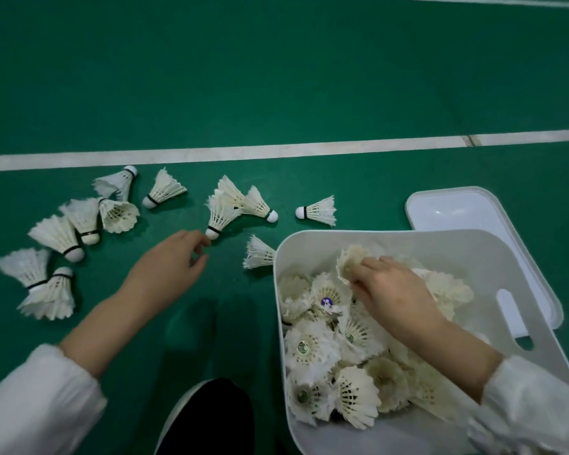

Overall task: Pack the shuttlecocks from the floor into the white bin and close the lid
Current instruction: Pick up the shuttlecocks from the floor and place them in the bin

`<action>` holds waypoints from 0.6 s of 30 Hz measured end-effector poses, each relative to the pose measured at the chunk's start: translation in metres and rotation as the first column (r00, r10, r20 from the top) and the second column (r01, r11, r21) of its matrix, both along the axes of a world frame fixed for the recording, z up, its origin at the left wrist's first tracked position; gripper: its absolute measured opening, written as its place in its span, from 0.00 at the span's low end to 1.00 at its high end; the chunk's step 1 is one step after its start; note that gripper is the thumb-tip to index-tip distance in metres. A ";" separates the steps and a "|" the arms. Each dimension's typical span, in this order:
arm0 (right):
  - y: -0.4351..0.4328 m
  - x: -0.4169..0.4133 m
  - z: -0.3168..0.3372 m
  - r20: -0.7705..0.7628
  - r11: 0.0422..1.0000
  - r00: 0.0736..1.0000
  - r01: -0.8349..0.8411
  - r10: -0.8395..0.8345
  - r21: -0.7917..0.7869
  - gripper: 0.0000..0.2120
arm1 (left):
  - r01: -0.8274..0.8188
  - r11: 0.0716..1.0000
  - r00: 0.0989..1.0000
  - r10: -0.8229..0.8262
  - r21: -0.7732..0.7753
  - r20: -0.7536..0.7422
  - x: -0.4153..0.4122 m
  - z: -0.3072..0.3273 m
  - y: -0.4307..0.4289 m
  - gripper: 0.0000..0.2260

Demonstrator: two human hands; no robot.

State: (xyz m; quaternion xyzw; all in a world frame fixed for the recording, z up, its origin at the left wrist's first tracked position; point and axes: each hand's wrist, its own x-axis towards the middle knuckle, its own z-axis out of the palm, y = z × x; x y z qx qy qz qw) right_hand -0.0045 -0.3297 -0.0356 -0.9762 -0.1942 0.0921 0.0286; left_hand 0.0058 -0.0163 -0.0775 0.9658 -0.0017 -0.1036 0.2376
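Several white feather shuttlecocks lie scattered on the green floor, one cluster at the left [63,234] and more in the middle [243,201]. My left hand [171,261] reaches over the floor, its fingertips touching the cork of an upright shuttlecock [219,216]. The white bin [283,254] at the lower right holds many shuttlecocks. My right hand [391,297] is inside the bin, fingers pinched on a shuttlecock [350,262] by its feathers. The bin's white lid [457,208] lies flat on the floor behind and to the right of the bin.
A white court line [276,151] crosses the floor beyond the shuttlecocks. One shuttlecock [319,211] lies alone near the lid, another [258,257] against the bin's left wall. A dark shoe [211,418] shows at the bottom centre.
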 end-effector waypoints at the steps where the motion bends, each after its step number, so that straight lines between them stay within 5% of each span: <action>1: -0.001 0.001 0.003 -0.019 1.000 0.999 0.026 -0.026 0.001 0.03 | 0.026 1.000 1.000 -0.026 0.016 -0.010 0.005 -0.007 0.000 0.12; 8: 0.001 0.002 -0.001 -0.026 0.992 1.000 0.008 -0.011 -0.123 0.03 | 0.150 0.976 0.983 -0.166 0.160 0.085 0.077 -0.027 -0.015 0.22; 13: 0.030 0.003 0.025 -0.109 0.973 0.994 -0.041 0.016 -0.228 0.08 | 0.144 0.959 0.989 -0.144 0.245 -0.017 0.100 -0.053 -0.016 0.14; 16: 0.054 -0.005 0.050 0.080 0.987 0.984 -0.153 0.157 -0.056 0.02 | 0.099 0.958 0.994 -0.108 0.268 0.019 0.091 -0.061 -0.011 0.07; 18: 0.081 -0.004 0.051 0.069 0.964 0.970 -0.241 0.235 0.114 0.03 | 0.077 0.965 0.996 -0.088 0.251 0.031 0.082 -0.061 -0.005 0.06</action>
